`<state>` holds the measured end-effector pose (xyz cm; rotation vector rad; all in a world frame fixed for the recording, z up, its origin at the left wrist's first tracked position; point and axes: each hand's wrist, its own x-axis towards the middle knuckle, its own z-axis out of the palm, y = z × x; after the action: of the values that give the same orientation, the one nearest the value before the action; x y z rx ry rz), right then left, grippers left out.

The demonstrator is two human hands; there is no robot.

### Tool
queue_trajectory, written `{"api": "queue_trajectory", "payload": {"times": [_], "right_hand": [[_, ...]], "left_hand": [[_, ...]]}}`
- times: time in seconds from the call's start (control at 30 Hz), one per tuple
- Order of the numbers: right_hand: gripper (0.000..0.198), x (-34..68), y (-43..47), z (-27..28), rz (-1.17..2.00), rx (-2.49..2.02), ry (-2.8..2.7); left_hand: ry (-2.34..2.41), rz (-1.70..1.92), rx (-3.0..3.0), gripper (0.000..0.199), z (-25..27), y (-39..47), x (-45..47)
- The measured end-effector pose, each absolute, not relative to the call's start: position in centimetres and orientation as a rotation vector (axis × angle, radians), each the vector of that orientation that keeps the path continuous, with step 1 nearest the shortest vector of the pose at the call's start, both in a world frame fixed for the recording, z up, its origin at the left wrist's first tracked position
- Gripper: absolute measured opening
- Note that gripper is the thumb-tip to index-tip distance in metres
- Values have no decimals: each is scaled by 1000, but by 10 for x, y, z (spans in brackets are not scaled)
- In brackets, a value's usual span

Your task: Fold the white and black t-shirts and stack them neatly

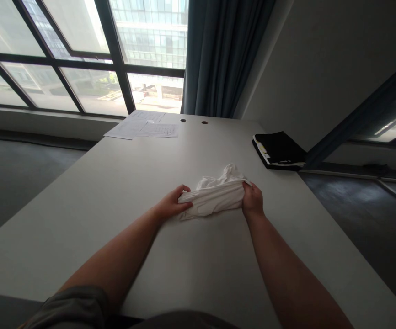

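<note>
A crumpled white cloth [215, 198], perhaps a garment, is stretched between my two hands over the white table [109, 183]. My left hand [173, 201] grips its left end, with the thumb on the near side and the fingers partly tucked behind. At the right end, my right hand [253, 199] is closed on the fabric, its fingertips mostly hidden. Between the hands the near part is pulled fairly taut. A loose bunched part rises behind it, toward the far side of the table.
Printed sheets of paper [143, 128] lie at the table's far left corner. A black folder or stack [280, 148] with papers inside sits by the right edge. Two round cable holes [183, 120] are near the far edge. Beyond stand a blue curtain [215, 59] and windows.
</note>
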<state>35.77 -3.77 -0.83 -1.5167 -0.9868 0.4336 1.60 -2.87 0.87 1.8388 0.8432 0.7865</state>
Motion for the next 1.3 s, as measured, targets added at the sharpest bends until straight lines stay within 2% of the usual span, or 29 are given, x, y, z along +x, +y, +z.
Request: {"api": "queue_trajectory", "payload": {"times": [0.17,0.33,0.5,0.57,0.73,0.8,0.93,1.03,1.13,1.17,1.2,1.3], "right_hand": [[35,369,-34,-10,231,-1674,-959],[29,368,-30,-11,131,-1700,-950],[42,330,-44,3,-169,-1472,-1518],[43,309,-54,8,-163,-1360,-1804],[64,277,-67,4,176,-1230,-2210],[55,278,-64,1,257,-1341,-2200],[21,291,-55,-1,302,-1565,-2090],[17,298,-53,-1,346,-1607,-1951],[22,302,-54,-1,443,-1575,-1812],[24,303,-55,-1,484,-1547,-1786],[25,303,-55,-1,521,-1519,-1772],[26,304,-56,1,531,-1477,-1803]], "left_hand": [[1227,871,2099,40,4,-15,7],[1508,1053,2064,24,0,-8,5],[1423,1182,2049,18,-1,-6,8],[1299,1118,2075,22,-1,-10,10],[978,908,2198,33,2,-26,21],[932,811,2245,35,4,-31,24],[970,596,2295,42,10,-37,27],[946,543,2328,62,13,-37,27],[909,571,2374,87,11,-34,27],[919,591,2383,90,9,-33,28],[940,613,2383,84,7,-31,28],[964,686,2312,41,1,-24,26]]}}
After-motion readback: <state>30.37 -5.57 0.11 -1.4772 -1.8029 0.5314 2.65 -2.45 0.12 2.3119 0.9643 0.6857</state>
